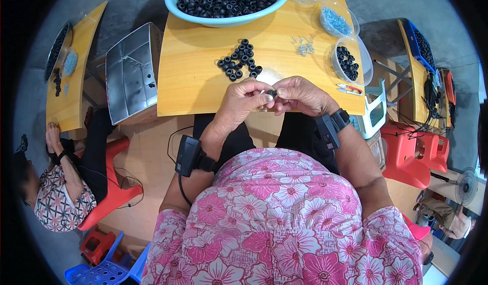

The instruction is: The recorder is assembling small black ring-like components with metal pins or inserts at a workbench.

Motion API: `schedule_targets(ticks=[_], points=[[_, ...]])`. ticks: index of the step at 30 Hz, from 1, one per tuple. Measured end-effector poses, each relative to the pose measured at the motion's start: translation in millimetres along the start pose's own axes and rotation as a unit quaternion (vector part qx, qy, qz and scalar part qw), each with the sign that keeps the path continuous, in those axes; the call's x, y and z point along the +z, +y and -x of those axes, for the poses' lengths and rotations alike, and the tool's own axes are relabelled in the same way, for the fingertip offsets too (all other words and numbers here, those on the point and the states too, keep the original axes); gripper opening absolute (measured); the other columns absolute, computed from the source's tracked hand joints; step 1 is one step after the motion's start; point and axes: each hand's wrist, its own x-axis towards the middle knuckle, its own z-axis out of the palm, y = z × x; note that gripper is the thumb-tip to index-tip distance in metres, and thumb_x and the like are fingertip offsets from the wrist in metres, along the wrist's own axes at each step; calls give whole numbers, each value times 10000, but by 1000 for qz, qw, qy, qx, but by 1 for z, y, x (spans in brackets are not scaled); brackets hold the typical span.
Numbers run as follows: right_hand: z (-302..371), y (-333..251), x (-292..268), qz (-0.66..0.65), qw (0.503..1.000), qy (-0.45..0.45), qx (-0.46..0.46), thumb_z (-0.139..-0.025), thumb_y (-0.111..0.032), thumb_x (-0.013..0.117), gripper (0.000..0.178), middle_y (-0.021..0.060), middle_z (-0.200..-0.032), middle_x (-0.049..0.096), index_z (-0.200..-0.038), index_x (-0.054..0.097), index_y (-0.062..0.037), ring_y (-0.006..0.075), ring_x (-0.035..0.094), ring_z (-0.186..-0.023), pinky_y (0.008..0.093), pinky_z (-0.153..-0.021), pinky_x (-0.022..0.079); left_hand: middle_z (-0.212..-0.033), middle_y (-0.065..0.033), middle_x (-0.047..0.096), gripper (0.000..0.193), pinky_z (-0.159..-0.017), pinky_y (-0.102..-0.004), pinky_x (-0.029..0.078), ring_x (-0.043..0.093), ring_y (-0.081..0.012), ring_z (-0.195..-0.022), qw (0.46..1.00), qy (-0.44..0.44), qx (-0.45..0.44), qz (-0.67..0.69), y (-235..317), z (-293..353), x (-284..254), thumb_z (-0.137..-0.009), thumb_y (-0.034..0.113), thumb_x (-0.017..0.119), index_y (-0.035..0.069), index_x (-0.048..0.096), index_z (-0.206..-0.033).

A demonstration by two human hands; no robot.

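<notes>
My left hand (244, 101) and my right hand (302, 95) meet above the near edge of the yellow table, fingertips pinched together. Between them they grip one small black ring-shaped piece (272, 94), partly covered by the thumbs. Just beyond my left hand lies a loose cluster of similar black pieces (239, 60), round with a hole through the middle. Farther off, a large light-blue basin (226, 21) is heaped with more of them. A scatter of tiny clear pieces (304, 46) lies beyond my right hand.
On the right stand a clear tub of black pieces (347, 65), a tub of bluish clear bits (335, 22) and red-handled snips (349, 89). A lined carton (133, 76) is left of the table. At another table on the left sits a person (66, 193). Red stools (406, 158) are at right.
</notes>
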Motion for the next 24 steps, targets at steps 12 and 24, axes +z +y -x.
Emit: schedule_targets(ticks=[12,24], points=[[0,10,1,-5,999,5,-45,-904,-243,612,248,24,-827,614,-998,619,-14,104,589,-741,295,-781,522,-937,-48,611,202,-768,-246,507,606,-122,-858,1000,1,-2,-8,-1,-3,1,-838,34,659,-19,663,-1033],[-3,12,22,293,929,130,-185,-920,-155,559,201,62,-824,608,-1063,557,-14,117,575,-726,260,-687,492,-1121,-46,556,509,-842,-249,506,567,-99,-974,997,-73,-17,16,-1,-5,3,-891,105,615,-19,420,-1344]])
